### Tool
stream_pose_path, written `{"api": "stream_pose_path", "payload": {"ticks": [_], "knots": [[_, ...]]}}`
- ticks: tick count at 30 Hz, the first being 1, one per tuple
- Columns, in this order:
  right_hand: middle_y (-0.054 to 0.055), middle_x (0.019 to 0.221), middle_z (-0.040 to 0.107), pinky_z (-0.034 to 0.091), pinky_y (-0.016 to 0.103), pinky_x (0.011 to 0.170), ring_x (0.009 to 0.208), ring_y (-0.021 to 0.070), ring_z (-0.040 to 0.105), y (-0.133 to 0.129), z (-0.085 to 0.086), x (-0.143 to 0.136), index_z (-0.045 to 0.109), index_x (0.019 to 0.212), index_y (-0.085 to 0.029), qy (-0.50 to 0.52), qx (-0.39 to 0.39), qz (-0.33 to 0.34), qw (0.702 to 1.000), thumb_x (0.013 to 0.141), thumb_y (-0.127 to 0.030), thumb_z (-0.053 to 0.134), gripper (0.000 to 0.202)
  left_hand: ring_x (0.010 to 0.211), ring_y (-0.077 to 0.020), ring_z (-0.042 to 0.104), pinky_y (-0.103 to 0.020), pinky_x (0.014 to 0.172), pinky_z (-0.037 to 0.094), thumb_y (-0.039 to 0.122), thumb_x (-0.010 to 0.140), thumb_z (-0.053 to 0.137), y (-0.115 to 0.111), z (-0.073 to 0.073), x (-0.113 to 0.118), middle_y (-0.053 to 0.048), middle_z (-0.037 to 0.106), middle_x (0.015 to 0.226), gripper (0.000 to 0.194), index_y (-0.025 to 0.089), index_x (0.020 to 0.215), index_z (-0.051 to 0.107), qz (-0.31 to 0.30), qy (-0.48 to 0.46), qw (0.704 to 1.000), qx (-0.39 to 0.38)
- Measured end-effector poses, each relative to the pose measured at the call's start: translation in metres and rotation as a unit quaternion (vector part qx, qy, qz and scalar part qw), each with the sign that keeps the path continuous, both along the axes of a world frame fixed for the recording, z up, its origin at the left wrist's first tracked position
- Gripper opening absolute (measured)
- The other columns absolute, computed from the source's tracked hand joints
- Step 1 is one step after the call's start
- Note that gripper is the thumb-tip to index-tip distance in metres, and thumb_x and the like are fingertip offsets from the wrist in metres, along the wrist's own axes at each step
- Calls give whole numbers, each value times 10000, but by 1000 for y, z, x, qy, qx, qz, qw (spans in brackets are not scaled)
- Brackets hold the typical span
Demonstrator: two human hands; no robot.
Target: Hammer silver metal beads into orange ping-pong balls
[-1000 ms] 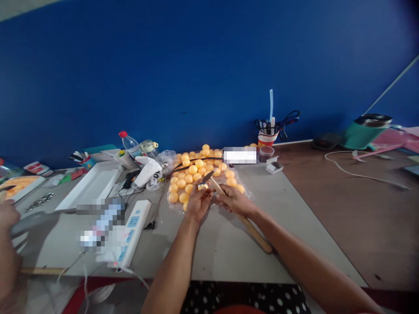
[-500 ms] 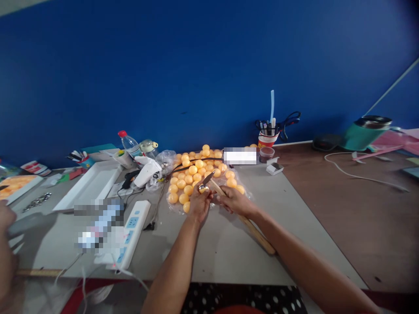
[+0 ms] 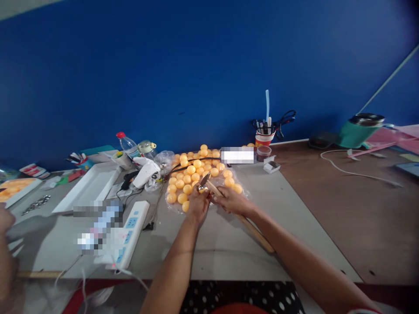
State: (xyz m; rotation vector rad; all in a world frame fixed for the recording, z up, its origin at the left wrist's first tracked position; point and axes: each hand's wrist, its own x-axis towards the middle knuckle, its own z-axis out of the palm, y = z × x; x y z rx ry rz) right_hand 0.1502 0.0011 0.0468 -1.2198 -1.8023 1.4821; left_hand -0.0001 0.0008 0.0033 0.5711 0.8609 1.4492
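Note:
My right hand is closed round the wooden handle of a hammer. The handle runs from the dark, pointed head down towards the table's front edge. My left hand is closed at the hammer's head, fingers against its shiny rounded end. Both hands are close together, in front of a clear plastic bag of orange table tennis balls. A thin black strap or cable lies across the balls. My left fingertips are partly hidden.
Left of the bag are a white power strip, a white tray and a bottle. A pen cup and a teal mug stand right. Another person's hand shows at the left edge.
The hammer's head has shifted slightly left and tilted a little, both hands still on it. The whole view has moved slightly. The other person's hand stays at the left edge.

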Motion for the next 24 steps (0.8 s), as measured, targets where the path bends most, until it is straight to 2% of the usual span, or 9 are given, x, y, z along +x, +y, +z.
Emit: {"api": "stream_pose_path", "payload": {"ticks": [3,6,11,16,21,24], "knots": [[-73,546,462,365,202,398,419,87,455,1,-3,-1,494,789,-202,13,3,11,1000,857,-240,562,104,657,-102,547,-241,638,413,105,681,750,0,1,0,31,574,785,348,216,933,538,7,-8,1000,1],[-78,554,476,371,195,400,409,78,440,2,-4,0,504,848,-205,68,5,16,998,884,-252,524,62,743,-119,593,-245,666,429,136,675,773,1,1,0,21,589,842,350,213,907,522,-1,-8,1000,15],[-81,500,459,346,195,375,389,85,451,4,-5,0,469,763,-208,-14,-6,2,1000,852,-203,550,120,660,-100,571,-239,645,433,142,610,807,3,-3,-1,50,581,784,451,218,919,488,-1,-14,1000,-5],[-83,528,478,349,197,393,395,78,430,4,-5,1,488,807,-212,63,-9,10,998,866,-237,532,78,751,-123,608,-245,669,446,156,646,806,2,-2,-2,24,599,844,396,220,876,490,-13,-22,1000,12],[-73,507,478,358,200,406,414,91,466,2,-3,-1,504,752,-209,-13,5,12,1000,820,-187,564,93,667,-103,564,-250,670,440,97,652,752,1,1,-1,37,582,788,381,222,935,529,-6,-10,1000,9],[-72,526,488,374,203,411,418,94,478,1,-1,-1,515,785,-207,2,13,21,1000,838,-208,557,67,678,-107,574,-247,656,441,129,661,762,1,1,0,31,597,808,382,224,945,525,-9,-1,1000,14]]}}
